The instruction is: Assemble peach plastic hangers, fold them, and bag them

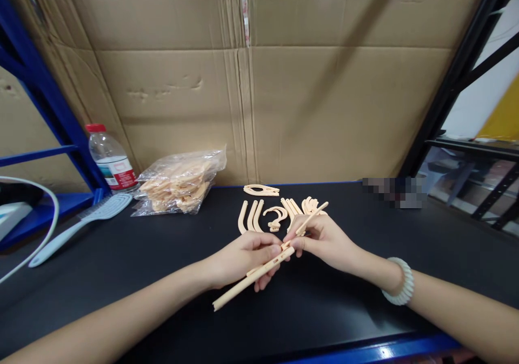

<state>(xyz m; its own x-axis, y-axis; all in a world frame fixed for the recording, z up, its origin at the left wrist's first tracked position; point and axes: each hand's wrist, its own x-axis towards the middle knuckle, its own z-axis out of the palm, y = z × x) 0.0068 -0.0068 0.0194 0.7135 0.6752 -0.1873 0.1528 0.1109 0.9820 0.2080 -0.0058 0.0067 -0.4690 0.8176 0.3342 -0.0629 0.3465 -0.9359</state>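
My left hand (253, 256) is closed around a long beige plastic bar (239, 288) with small slots near its upper end. A slimmer beige plastic strip (312, 218) is pinched in my right hand (320, 239), slanting up to the right. The two pieces meet between my fingertips; whether they are joined cannot be seen. Just beyond my hands lie a hook-shaped piece (276, 215), several curved bars (253, 216) and more curved strips (310, 204), partly covered by my right hand. Behind them rests a flat looped piece (261, 190), all in the same beige.
A clear plastic bag (178, 183) of beige parts sits at the back left. Beside it are a bottle with a red cap (111, 158) and a pale blue hairbrush (85, 223). Cardboard (365, 83) walls the back of the black tabletop (170, 326). A white cable (52, 218) curves in at left.
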